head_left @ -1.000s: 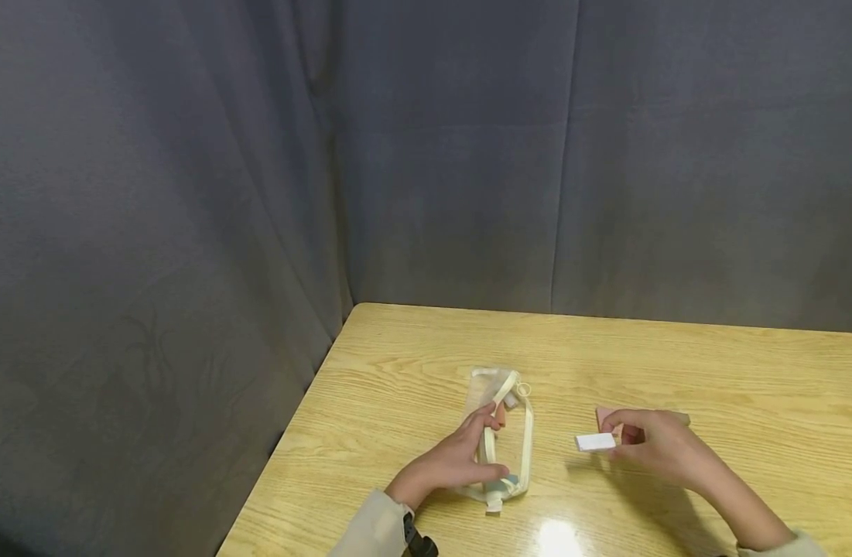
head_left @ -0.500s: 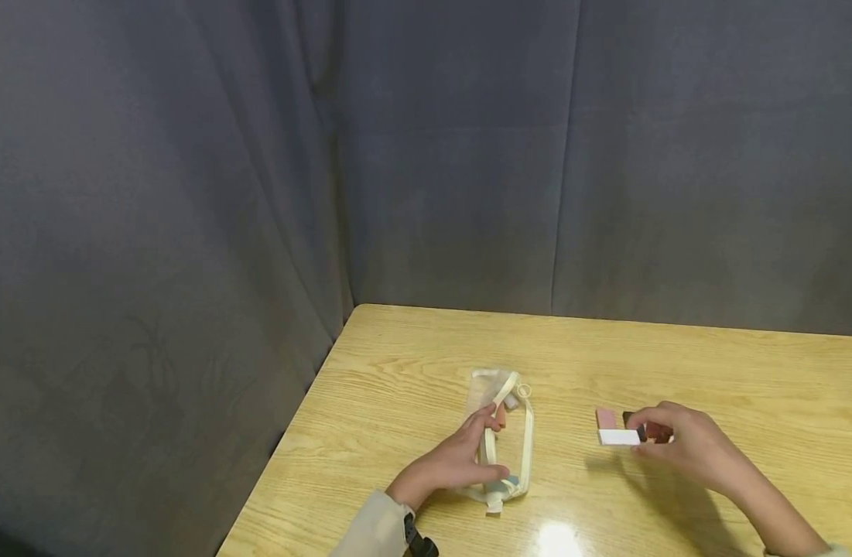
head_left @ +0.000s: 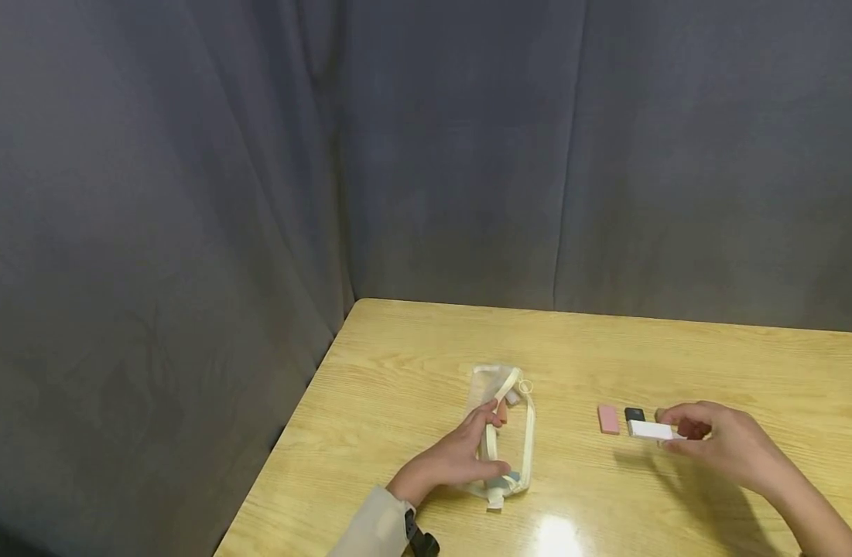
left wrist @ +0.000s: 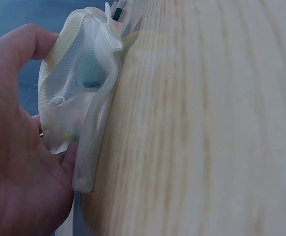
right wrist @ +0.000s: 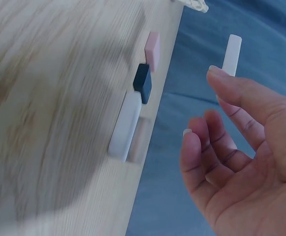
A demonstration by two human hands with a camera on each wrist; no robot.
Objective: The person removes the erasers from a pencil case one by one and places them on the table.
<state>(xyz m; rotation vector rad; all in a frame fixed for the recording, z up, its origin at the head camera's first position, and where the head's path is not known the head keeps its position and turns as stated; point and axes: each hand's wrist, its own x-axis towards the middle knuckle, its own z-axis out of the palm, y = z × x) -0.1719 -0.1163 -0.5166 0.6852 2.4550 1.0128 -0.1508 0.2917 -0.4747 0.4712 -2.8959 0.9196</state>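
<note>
My left hand holds a cream mesh zip pouch, thumb and fingers spread along its opening. Inside the pouch, a blue-green piece and an orange one show; the rest is partly hidden by mesh and hand. To the right, my right hand pinches one end of a white eraser above the table. Below and beyond it lie a pink eraser and a black one. The right wrist view adds a white block and a beige piece beside them.
Pale wood covers the table, whose left edge runs past the pouch. Grey-blue curtains hang behind and at the left. A black wrist strap sits on my left wrist.
My right hand has moved rightward with the white eraser, uncovering the pink and black erasers on the table. The left hand stays on the pouch, almost unmoved.
</note>
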